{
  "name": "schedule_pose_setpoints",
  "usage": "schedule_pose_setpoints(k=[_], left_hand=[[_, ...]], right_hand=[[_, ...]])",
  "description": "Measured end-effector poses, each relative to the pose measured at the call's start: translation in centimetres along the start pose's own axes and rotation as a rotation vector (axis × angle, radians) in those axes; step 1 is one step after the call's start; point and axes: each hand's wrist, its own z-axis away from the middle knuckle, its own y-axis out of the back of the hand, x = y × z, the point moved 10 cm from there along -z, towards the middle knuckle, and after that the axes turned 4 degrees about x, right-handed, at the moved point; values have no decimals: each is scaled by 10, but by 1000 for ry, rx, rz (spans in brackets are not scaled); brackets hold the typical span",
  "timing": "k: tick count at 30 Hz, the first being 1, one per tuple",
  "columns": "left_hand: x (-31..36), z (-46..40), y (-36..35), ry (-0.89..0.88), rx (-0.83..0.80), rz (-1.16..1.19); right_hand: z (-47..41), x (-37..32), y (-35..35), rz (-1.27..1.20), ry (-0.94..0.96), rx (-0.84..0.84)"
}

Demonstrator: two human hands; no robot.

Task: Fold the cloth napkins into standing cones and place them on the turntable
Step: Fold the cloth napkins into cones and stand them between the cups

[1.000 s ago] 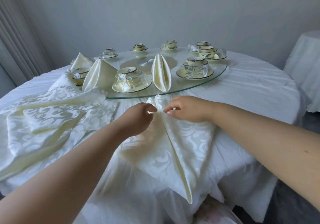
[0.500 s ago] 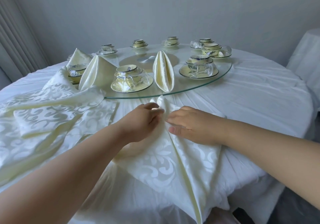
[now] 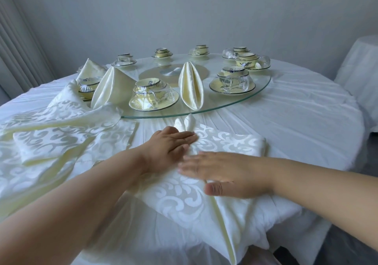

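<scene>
A cream patterned napkin [image 3: 223, 144] lies partly folded on the white table in front of me, its two small tips [image 3: 187, 124] sticking up near the turntable's edge. My left hand [image 3: 170, 145] rests flat on the napkin's upper left part, fingers together. My right hand [image 3: 223, 172] lies flat and blurred across its middle, fingers spread. The glass turntable [image 3: 259, 92] holds three folded cones: one near the front [image 3: 191, 86], one at the left [image 3: 111, 86], and one farther left [image 3: 90, 70].
Cream saucers with bowls and upturned glass cups [image 3: 153, 96] ring the turntable. Loose unfolded napkins [image 3: 61, 137] are piled at my left. The table's front edge drops just below my hands. A second covered table [image 3: 360, 70] stands at the right.
Both hands left the pinched tips and moved toward me, opening flat onto the napkin. The napkin's right side is now folded over into a thicker band.
</scene>
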Motion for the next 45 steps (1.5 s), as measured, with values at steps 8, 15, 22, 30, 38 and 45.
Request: schedule_pose_setpoints(k=[8,15,22,30,38,45], left_hand=[[-3,-2,-7,70,-99,-29],[-56,1,43,467,325,274],[-78,1,20,849,78,282],[-82,-11,11,904,-18,328],[-84,-10,18,793,236,959],[-71,-11,58,698,339,1044]], right_hand=[[5,-4,-15,-2,9,-100],[5,88,69,-365,-454,571],[-37,150,56,-176,-778,436],[-47,167,46,-148,-1016,229],[-36,171,53,-607,-959,331],[-30,137,91,-992,-751,454]])
